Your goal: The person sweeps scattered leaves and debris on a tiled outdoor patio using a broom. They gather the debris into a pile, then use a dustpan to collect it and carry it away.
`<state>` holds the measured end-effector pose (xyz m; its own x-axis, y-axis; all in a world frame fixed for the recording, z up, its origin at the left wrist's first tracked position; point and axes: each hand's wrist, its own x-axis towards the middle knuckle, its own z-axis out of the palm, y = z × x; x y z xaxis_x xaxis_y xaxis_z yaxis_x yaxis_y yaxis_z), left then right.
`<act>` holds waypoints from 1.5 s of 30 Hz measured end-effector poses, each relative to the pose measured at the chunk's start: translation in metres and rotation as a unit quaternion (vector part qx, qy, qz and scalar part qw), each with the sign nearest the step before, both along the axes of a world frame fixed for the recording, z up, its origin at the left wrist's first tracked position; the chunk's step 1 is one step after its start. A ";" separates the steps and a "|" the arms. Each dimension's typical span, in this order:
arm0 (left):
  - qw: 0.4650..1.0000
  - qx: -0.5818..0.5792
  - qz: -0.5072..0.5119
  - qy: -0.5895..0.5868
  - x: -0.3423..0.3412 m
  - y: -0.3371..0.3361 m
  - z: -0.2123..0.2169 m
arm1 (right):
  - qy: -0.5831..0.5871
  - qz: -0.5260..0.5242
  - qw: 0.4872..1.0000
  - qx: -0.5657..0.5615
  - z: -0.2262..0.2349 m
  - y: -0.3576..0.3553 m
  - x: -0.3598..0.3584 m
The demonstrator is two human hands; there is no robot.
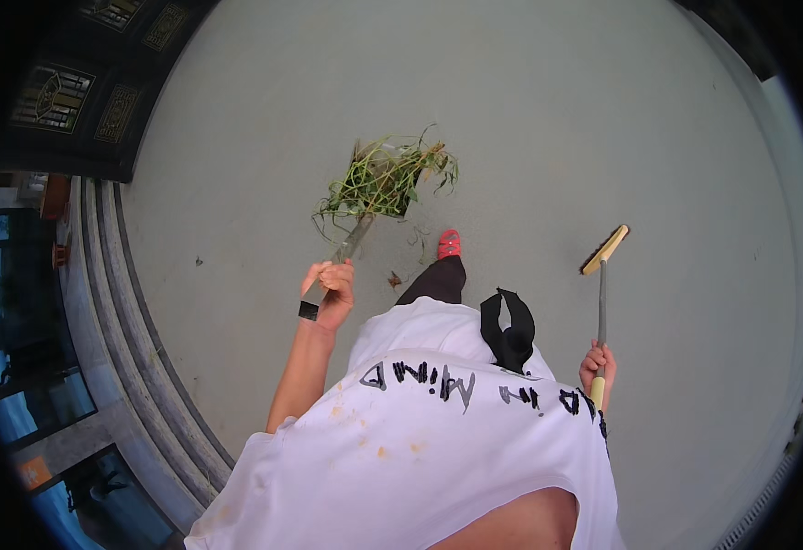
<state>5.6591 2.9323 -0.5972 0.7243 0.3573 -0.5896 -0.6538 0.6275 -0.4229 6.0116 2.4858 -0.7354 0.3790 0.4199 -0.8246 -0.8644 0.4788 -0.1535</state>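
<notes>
My left hand (333,291) is wrapped round the handle of a long-handled dustpan (354,240), held out ahead of me. Heaped over the pan is a tangle of green stems and leaves (378,179), which hides most of it and spills past its sides. Out to the right, my right hand (600,364) grips the grey handle of a broom (606,252). Its head is pale yellow with dark bristles and is held apart from the dustpan. A few thin stems (420,243) and a brown dry leaf (395,279) lie on the ground below the pan.
Grey pavement (530,110) spreads around me. Curved stone steps (135,321) run along the left, with dark ornate doors (80,92) and glass panels beyond. My red shoe (449,244) shows ahead, and a black strap (509,330) hangs in front of my white shirt.
</notes>
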 end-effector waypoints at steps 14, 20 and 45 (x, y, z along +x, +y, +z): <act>1.000 -0.001 0.010 -0.023 0.478 0.428 -0.073 | 0.026 0.161 0.968 -0.190 -0.129 0.300 0.350; 0.998 -0.040 0.039 -0.011 0.623 0.544 0.029 | 0.159 0.083 0.938 -0.297 0.008 0.425 0.512; 0.996 -0.062 0.051 -0.041 1.208 1.125 -0.001 | 0.063 0.047 0.977 -0.198 0.010 1.042 1.125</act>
<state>6.8670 4.0577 -0.5987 0.7354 0.3598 -0.5743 -0.6717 0.4990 -0.5475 7.1365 3.5276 -0.7249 0.2399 0.0870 -0.9669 -0.9253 0.3219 -0.2007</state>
